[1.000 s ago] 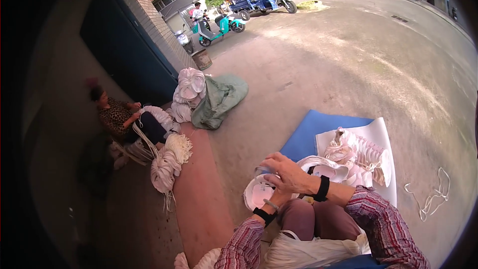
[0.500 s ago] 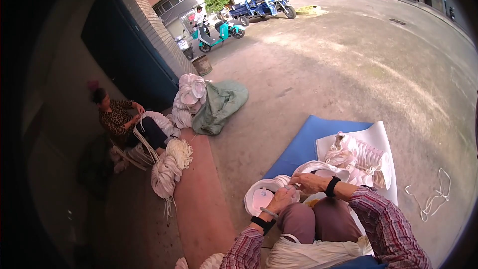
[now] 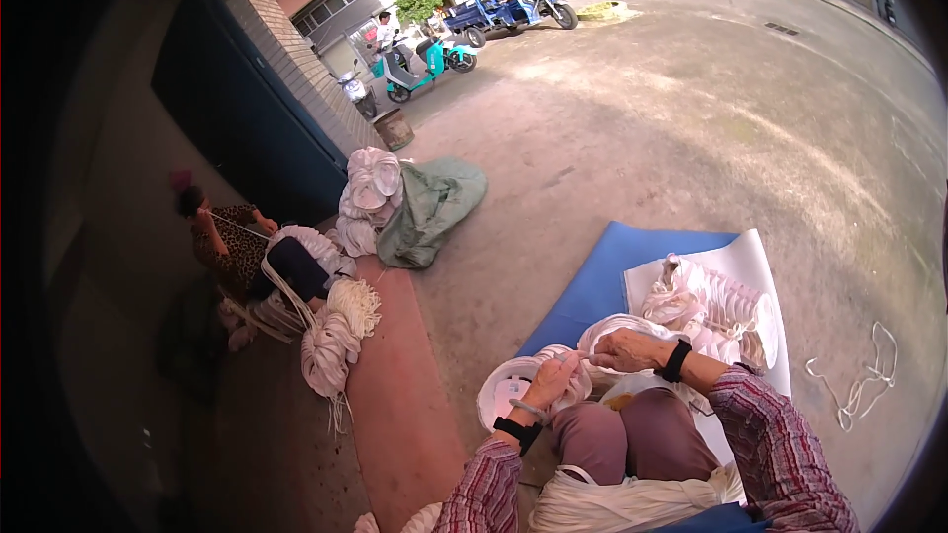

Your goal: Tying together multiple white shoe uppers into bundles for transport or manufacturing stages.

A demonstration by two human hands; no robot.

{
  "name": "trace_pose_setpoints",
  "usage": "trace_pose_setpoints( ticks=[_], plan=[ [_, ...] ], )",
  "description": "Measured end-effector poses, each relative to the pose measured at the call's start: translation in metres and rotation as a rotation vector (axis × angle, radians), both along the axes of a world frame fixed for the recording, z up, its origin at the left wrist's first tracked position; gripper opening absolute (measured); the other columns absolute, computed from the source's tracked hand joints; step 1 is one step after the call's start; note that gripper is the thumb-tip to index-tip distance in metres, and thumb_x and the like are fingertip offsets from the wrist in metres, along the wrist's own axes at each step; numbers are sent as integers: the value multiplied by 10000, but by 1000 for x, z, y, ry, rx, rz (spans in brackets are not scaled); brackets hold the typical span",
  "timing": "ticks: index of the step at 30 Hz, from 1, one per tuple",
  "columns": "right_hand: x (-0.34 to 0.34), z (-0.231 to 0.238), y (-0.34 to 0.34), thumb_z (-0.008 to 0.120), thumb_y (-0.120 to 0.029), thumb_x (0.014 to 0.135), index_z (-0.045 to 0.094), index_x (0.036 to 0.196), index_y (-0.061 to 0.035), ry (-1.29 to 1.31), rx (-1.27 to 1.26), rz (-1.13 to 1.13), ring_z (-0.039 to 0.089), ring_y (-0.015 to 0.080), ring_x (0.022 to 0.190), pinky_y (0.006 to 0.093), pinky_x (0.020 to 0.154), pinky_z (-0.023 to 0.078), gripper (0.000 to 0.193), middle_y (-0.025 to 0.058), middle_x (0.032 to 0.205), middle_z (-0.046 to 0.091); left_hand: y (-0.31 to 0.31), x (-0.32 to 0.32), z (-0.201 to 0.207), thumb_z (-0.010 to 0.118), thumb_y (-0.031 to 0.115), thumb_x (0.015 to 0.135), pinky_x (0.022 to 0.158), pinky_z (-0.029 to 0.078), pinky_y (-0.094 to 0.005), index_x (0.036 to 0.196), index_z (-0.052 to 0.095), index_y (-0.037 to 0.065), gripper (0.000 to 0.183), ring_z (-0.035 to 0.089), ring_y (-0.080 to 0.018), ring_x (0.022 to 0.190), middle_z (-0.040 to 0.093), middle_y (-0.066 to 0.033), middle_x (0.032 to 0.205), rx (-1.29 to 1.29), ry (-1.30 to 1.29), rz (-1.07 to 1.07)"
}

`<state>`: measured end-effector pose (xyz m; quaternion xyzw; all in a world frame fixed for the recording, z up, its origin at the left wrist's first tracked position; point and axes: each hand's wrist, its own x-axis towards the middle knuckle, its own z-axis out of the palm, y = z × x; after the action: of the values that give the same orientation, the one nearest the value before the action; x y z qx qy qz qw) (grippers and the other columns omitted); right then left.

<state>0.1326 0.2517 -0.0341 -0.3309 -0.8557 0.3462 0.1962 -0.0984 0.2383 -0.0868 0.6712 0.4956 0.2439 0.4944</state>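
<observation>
Both my hands are close together above my knees. My left hand (image 3: pixel 553 382) has its fingers pressed together beside a pale, rounded fabric piece (image 3: pixel 576 393); what they pinch is too small to make out. Just to its right, my right hand (image 3: pixel 629 349) is closed with fingertips pointing at the left ones, and its hold is hidden too. Left of my left hand sits a white round container-like piece (image 3: pixel 491 398) with something pale inside. Behind my right hand lie white rounded fabric pieces (image 3: pixel 617 324). A thick bunch of white cords (image 3: pixel 617 505) rests across my lap.
A tied stack of white fabric pieces (image 3: pixel 711 301) lies on a blue and white sheet (image 3: pixel 592 281). Loose cord (image 3: pixel 859 385) is on the ground to the right. At left a seated person (image 3: pixel 232 247) handles cords beside white bundles (image 3: pixel 336 336) and a green sack (image 3: pixel 434 207).
My hands have moved slightly apart, the left one rising and the right one shifting right. The seated person's one hand has gone up toward the head, drawing a cord taut.
</observation>
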Motion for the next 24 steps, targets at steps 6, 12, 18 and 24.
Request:
trace_pose_setpoints(
  ticks=[6,12,18,24],
  plan=[
    [16,5,-8,530,-243,918,577,709,7,42,-84,115,544,258,628,392,621,430,329,137,659,558,-1,-9,-12,467,335,979,664,453,-239,1107,666,27,389,551,-97,708,638,-19,814,8,-34,-83],
    [26,-17,5,521,-220,918,663,770,-3,-126,-201,206,590,223,676,360,644,461,298,101,750,659,-6,-17,-12,603,269,925,626,438,-217,1065,702,31,294,515,-56,685,632,42,787,-174,-113,40],
    [9,-41,13,498,-278,909,633,1057,-29,-53,-114,39,620,345,897,438,815,464,320,217,964,647,-11,-24,-21,674,188,864,627,450,-216,1026,710,28,230,533,-50,683,648,30,797,-110,-103,108],
    [-38,-89,40,485,-187,902,609,1061,-14,136,-169,167,618,359,939,440,837,466,266,224,981,644,-8,-6,-15,694,156,820,631,471,-246,932,700,38,163,567,-73,676,644,-6,748,-54,-40,63]
  ],
)
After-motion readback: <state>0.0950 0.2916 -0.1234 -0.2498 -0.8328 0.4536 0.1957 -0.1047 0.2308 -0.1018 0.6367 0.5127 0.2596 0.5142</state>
